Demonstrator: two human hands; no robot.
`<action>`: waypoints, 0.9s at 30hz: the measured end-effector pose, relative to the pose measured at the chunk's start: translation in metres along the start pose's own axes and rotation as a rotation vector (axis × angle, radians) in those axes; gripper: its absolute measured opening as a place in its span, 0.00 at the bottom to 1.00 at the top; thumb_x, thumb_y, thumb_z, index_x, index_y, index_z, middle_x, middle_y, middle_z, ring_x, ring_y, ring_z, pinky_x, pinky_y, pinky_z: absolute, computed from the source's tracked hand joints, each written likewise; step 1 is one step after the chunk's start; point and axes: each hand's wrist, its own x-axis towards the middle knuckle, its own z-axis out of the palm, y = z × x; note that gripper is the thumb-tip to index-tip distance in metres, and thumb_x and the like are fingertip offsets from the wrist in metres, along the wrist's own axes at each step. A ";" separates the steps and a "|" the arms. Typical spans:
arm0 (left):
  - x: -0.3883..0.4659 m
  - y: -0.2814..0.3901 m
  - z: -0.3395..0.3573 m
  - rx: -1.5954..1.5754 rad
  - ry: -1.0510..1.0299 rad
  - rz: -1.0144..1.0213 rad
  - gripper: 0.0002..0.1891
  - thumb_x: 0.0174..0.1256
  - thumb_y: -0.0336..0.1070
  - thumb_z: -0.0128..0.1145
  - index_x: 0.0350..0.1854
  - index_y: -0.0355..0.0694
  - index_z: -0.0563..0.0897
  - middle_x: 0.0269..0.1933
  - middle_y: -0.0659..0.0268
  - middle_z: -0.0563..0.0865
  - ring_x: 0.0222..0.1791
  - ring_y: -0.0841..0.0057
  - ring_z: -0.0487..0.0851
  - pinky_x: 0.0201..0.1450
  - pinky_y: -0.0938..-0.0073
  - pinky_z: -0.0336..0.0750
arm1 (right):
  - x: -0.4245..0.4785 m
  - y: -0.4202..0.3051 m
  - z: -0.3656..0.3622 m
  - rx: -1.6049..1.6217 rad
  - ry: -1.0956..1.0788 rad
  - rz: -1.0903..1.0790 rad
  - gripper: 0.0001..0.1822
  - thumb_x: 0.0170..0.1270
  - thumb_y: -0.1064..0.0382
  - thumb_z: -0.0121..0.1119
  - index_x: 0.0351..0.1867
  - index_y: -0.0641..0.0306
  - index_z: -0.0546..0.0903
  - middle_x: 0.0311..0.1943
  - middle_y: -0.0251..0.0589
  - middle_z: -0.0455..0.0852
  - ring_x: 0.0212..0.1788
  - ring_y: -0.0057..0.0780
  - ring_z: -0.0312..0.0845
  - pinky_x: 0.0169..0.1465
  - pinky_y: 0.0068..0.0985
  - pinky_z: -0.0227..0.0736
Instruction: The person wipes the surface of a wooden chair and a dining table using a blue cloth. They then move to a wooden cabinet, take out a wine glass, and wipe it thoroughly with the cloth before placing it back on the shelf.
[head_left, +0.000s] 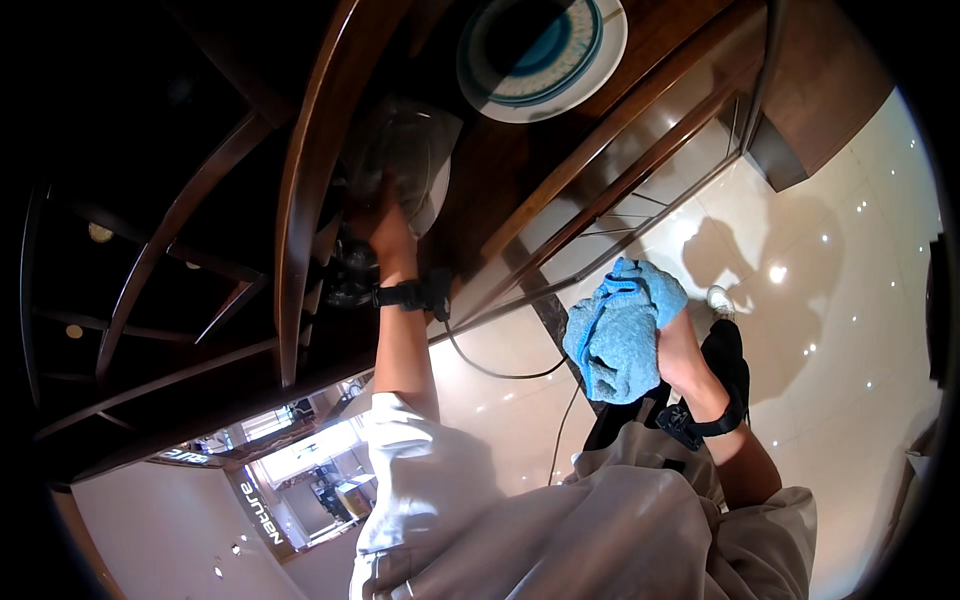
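My left hand (382, 217) reaches into a dark wooden cabinet, at the near edge of a clear glass or plastic dish (405, 150); shadow hides the fingers, so I cannot tell whether they grip it. Dark glossy items (349, 274) sit beside that wrist. Over the floor, my right hand (679, 352) holds a bunched light blue cloth (626, 330) with a brighter blue edging, which covers most of the fingers. Each wrist wears a black strap with a small device.
Stacked blue-patterned plates (540, 112) rest on the wooden shelf (480, 195) beyond the dish. Curved wooden dividers (300, 187) stand at the left. A black cable (502, 375) hangs from the left wrist device. Glass-fronted cabinet parts (637, 180) run diagonally above the tiled floor.
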 end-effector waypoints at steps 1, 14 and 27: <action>-0.006 0.007 0.000 -0.085 -0.024 0.036 0.47 0.50 0.48 0.75 0.67 0.25 0.66 0.65 0.47 0.74 0.66 0.59 0.72 0.68 0.66 0.67 | -0.001 -0.001 -0.002 0.003 0.000 0.001 0.15 0.67 0.72 0.53 0.55 0.65 0.74 0.49 0.37 0.81 0.52 0.23 0.75 0.60 0.25 0.70; -0.067 0.056 -0.020 -0.191 -0.055 -0.111 0.42 0.51 0.36 0.75 0.67 0.27 0.65 0.62 0.53 0.76 0.60 0.66 0.75 0.64 0.70 0.68 | -0.021 -0.014 -0.019 0.098 -0.111 0.048 0.19 0.65 0.75 0.55 0.57 0.66 0.72 0.50 0.37 0.79 0.52 0.24 0.76 0.59 0.26 0.72; -0.120 0.072 -0.040 -0.068 0.010 -0.155 0.37 0.52 0.38 0.75 0.59 0.26 0.69 0.53 0.55 0.79 0.52 0.72 0.77 0.59 0.75 0.70 | -0.034 -0.035 -0.028 -0.139 -0.234 0.048 0.21 0.62 0.74 0.60 0.57 0.67 0.72 0.50 0.37 0.80 0.52 0.23 0.76 0.59 0.24 0.71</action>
